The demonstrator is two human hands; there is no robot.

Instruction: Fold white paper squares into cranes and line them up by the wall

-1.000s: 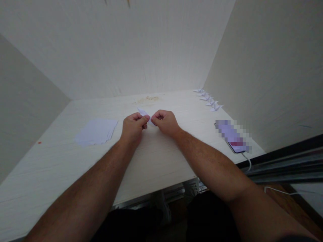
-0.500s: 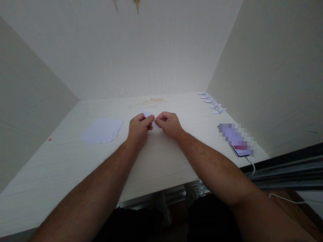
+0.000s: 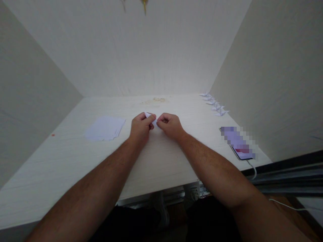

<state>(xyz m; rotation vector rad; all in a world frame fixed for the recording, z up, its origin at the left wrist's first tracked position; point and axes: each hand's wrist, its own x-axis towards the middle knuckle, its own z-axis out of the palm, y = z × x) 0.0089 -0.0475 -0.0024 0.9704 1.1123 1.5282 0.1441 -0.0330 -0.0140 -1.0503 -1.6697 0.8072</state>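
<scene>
A small white folded paper piece (image 3: 150, 118) is pinched between both hands near the middle of the pale wooden table (image 3: 75, 161). My left hand (image 3: 141, 127) is closed on its left part, thumb pressed over the fold. My right hand (image 3: 170, 125) is curled and grips the right part. Most of the paper is hidden by the fingers; only a small tip shows above them.
A stack of white paper sheets (image 3: 105, 128) lies left of the hands. A row of several folded paper figures (image 3: 214, 105) stands along the right wall. A phone (image 3: 238, 143) with a white cable lies at the right, near the table's front edge. Walls enclose three sides.
Both hands have closed in over the paper, so less of its pointed tip shows. The camera view has drifted slightly, moving everything a little right and down.
</scene>
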